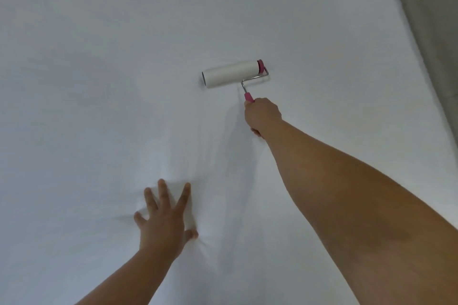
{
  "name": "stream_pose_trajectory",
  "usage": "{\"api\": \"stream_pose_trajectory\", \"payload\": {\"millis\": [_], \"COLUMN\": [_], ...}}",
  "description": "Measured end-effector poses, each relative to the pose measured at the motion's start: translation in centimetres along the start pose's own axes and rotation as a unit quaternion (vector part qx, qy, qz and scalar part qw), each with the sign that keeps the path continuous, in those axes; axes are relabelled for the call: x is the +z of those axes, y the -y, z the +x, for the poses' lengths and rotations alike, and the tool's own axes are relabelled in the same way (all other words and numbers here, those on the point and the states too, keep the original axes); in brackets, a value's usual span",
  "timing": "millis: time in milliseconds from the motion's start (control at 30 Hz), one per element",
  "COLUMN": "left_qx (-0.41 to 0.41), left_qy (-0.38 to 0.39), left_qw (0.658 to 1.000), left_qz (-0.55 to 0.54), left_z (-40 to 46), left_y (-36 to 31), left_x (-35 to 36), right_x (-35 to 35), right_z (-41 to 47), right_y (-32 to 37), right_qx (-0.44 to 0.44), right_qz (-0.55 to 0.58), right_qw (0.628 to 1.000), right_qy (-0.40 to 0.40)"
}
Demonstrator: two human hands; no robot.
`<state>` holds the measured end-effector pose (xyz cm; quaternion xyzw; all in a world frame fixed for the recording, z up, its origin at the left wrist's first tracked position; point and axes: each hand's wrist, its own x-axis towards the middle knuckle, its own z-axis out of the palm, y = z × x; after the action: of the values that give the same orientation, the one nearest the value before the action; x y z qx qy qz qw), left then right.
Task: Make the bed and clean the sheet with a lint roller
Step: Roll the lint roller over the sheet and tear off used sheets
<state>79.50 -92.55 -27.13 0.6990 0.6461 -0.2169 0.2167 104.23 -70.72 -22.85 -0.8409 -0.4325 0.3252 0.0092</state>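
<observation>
A white sheet (99, 82) covers the bed and fills nearly the whole view. On it, right of centre, lies a lint roller (231, 74) with a white roll, a pink end cap, a bent metal rod and a pink handle. My right hand (261, 115) grips that handle, arm stretched out, with the roll touching the sheet. My left hand (163, 218) presses flat on the sheet nearer to me, fingers spread and straight. Small creases radiate from under its palm.
The bed's right edge (411, 62) runs diagonally down the upper right corner. Beyond it is a grey-beige surface (436, 20), a floor or wall. The sheet stretches smooth to the left and far side.
</observation>
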Motion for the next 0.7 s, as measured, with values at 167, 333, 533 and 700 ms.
{"api": "stream_pose_trajectory", "payload": {"millis": [167,333,533,700], "left_qx": [0.035,0.094,0.113,0.142], "left_qy": [0.001,0.016,0.032,0.058], "left_qw": [0.999,0.995,0.993,0.988], "left_qz": [-0.006,-0.022,0.0,0.014], "left_z": [-0.5,-0.8,-3.2,-5.4], "left_y": [1.2,4.6,8.1,8.8], "left_x": [-0.8,-2.4,-3.5,-3.9], "right_x": [-0.3,1.9,4.6,6.7], "right_z": [-0.8,-6.3,-14.8,-21.4], "right_y": [1.4,-2.7,-9.2,-13.8], "right_qx": [-0.112,-0.107,-0.078,-0.047], "right_qz": [-0.027,-0.008,-0.021,-0.017], "right_qw": [0.992,0.993,0.995,0.997], "right_qy": [-0.058,-0.05,-0.05,-0.055]}}
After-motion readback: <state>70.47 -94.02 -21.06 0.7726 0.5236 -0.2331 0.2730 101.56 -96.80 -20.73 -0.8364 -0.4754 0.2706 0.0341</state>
